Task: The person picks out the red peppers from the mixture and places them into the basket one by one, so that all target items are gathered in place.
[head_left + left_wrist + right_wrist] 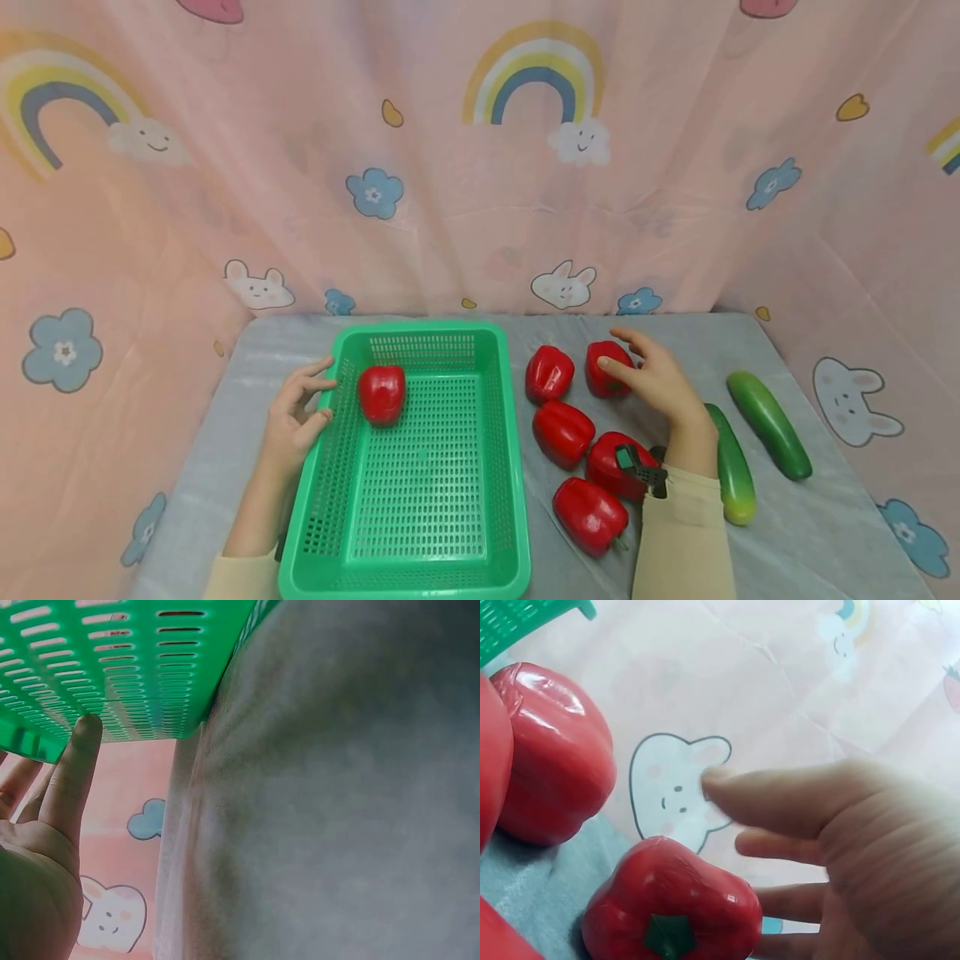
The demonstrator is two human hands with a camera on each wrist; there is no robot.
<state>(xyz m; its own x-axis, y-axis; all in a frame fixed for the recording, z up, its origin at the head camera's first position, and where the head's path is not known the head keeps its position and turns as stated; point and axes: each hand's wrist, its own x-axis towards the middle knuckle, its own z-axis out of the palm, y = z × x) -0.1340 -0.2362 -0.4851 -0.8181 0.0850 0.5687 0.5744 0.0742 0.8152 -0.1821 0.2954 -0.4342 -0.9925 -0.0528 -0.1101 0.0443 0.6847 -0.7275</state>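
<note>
The left hand (295,414) is at the left long side of a green plastic basket (519,500), fingertips at its rim. In the left wrist view, one finger (69,776), fairly straight, touches the slotted outer wall. One red bell pepper (382,395) lies inside the basket, toward the far left. The right hand (660,379) is spread around the far right bell pepper (606,368). Its thumb (772,799) stands above this pepper, apart from it in the right wrist view. The other fingers pass behind the pepper, so whether they touch it is hidden.
Several more red bell peppers (564,433) lie between the basket and the right forearm; the wrist strap partly covers one. Two green cucumbers (768,425) lie right of that arm. A pink patterned curtain (450,242) surrounds the grey cloth-covered table (795,533).
</note>
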